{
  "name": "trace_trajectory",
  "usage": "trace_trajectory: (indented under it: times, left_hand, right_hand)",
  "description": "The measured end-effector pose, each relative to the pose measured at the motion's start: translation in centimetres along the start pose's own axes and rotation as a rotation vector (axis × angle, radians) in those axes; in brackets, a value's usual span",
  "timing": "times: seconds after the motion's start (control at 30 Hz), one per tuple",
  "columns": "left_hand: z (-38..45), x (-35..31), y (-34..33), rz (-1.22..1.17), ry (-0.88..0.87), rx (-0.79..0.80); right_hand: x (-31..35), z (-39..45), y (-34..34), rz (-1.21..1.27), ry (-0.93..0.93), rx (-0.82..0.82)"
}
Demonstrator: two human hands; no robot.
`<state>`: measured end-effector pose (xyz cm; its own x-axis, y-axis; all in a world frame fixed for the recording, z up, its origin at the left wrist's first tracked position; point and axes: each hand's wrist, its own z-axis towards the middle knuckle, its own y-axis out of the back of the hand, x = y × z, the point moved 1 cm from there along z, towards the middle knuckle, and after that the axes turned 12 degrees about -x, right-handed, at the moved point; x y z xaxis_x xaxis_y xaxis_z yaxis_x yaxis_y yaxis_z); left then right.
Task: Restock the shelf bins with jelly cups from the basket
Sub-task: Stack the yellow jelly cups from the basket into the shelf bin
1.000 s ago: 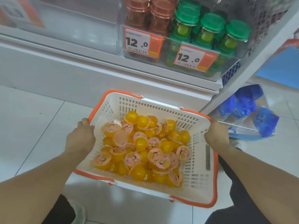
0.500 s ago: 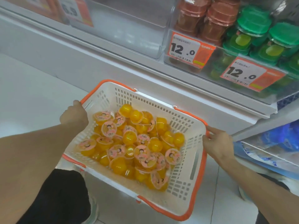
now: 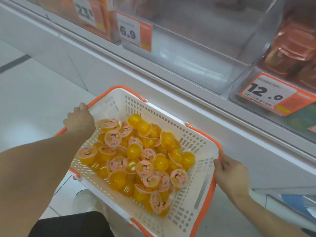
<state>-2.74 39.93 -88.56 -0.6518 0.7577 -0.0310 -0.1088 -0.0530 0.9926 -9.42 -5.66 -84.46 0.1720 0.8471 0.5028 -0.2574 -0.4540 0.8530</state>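
basket (image 3: 201, 147) now below the 6.9 bin (image 3: 196, 53); left hand (image 3: 79, 121) and right hand (image 3: 230, 175) grip its rims, arms outstretched.

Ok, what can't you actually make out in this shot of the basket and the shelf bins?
Head view only:
- Left hand fingers: curled over the basket rim, hidden by the hand's back.
- Jelly cups at the bottom: buried under upper ones; count unclear.
- Clear bin behind the 6.9 tag: glare and blur hide its contents.
- 12.0 tag: small print unreadable.
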Motion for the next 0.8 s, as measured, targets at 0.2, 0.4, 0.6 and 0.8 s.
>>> trace_trajectory:
  times: [0.2,0.4,0.6,0.8]
  left_hand:
    - [3.2,2.4,-0.6,-0.017,-0.025,-0.037]
    - [3.9,2.9,0.1,-0.036,-0.014,0.046]
    - [0.6,3.3,3.9,-0.01,0.033,0.056]
    - [-8.8,0.0,7.2,-0.157,-0.353,0.193]
  right_hand:
    - [3.5,0.1,-2.3,-0.002,-0.013,-0.008]
    - [4.6,-0.1,-2.9,-0.084,0.018,-0.014]
    - [6.3,0.0,-1.5,-0.347,0.068,0.185]
    - [7.6,-4.3,-3.1,-0.378,0.372,0.232]
